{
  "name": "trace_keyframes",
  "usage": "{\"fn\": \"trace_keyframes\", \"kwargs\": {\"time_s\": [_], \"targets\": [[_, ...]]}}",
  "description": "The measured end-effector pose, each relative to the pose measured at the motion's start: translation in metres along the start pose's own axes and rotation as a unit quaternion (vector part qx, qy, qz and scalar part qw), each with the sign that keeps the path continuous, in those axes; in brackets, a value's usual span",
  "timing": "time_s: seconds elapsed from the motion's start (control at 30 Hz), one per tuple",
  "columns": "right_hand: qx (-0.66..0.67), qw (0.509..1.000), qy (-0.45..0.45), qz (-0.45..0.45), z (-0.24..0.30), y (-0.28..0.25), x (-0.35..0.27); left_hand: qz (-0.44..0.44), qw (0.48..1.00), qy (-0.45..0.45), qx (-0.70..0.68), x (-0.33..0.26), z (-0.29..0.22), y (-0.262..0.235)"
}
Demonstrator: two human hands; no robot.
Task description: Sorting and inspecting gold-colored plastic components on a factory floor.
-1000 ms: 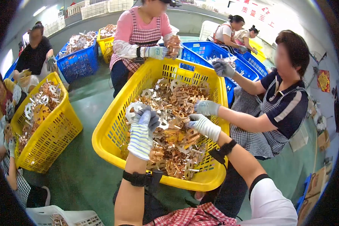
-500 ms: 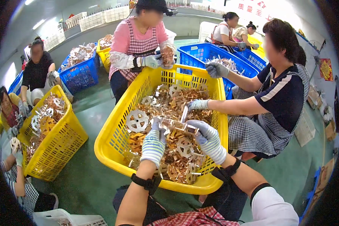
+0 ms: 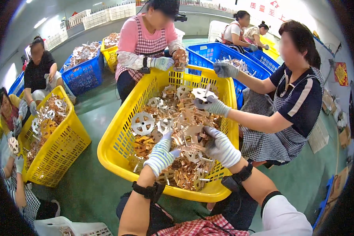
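My left hand [image 3: 161, 154], in a striped glove, is over the yellow basket [image 3: 118, 167] with its thumb and fingers apart. Opposite it, my right hand [image 3: 223, 148], gloved alike, also has its fingers and thumb parted, beside the metal pieces. Between my hands are copper-coloured metal pieces [image 3: 192, 148], partly blurred; whether a fingertip touches them is unclear. Below lies a heap of copper strips [image 3: 185, 177] mixed with silvery slotted discs [image 3: 142, 123]. From the right, a co-worker's gloved hand [image 3: 215, 106] holds a silvery disc with a pin [image 3: 204, 93] above the heap.
Across the basket, another person's gloved hand [image 3: 162, 63] is beside a copper-coloured bundle [image 3: 180, 59]. Blue baskets [image 3: 208, 53] stand behind it. A second yellow basket [image 3: 61, 153] of parts is at the left, with people around it. A white crate [image 3: 82, 230] sits at the lower left.
The metal piece held between my hands has left its raised position, and my fingers have spread. My hands are slightly lower. The right-hand co-worker has lifted a disc from the heap.
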State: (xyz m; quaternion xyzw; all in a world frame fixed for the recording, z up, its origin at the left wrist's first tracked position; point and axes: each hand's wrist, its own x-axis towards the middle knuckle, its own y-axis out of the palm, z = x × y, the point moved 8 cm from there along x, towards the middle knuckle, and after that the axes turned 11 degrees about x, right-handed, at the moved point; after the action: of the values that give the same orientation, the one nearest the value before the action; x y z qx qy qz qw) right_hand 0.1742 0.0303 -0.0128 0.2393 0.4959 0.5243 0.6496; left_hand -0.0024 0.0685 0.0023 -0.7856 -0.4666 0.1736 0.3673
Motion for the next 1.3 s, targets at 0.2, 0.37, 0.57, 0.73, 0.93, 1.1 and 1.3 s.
{"fn": "trace_keyframes", "kwargs": {"time_s": [0.2,0.37,0.57,0.73,0.93,1.1,1.3], "targets": [[-0.028,0.999,0.027,-0.015,-0.023,0.001,-0.008,-0.069,0.948,0.061,-0.304,0.002,-0.001,0.004],[-0.074,0.996,0.037,0.021,-0.037,-0.025,0.003,-0.070,0.945,0.011,-0.320,0.004,0.005,0.012],[-0.520,0.815,-0.212,0.141,0.006,0.028,-0.011,-0.022,0.980,0.187,0.058,0.009,-0.004,-0.005],[-0.395,0.865,-0.248,0.184,0.013,0.058,-0.026,-0.099,0.988,0.117,0.003,0.007,-0.001,0.005],[-0.560,0.780,-0.250,0.125,0.017,0.056,-0.030,-0.022,0.939,0.200,0.278,-0.006,-0.070,0.005],[-0.490,0.843,-0.164,0.149,0.012,0.050,-0.028,-0.023,0.915,0.236,0.328,-0.012,-0.079,-0.004],[-0.659,0.653,-0.356,0.114,0.025,0.065,-0.037,0.003,0.925,0.214,0.314,-0.006,-0.070,0.000]]}}
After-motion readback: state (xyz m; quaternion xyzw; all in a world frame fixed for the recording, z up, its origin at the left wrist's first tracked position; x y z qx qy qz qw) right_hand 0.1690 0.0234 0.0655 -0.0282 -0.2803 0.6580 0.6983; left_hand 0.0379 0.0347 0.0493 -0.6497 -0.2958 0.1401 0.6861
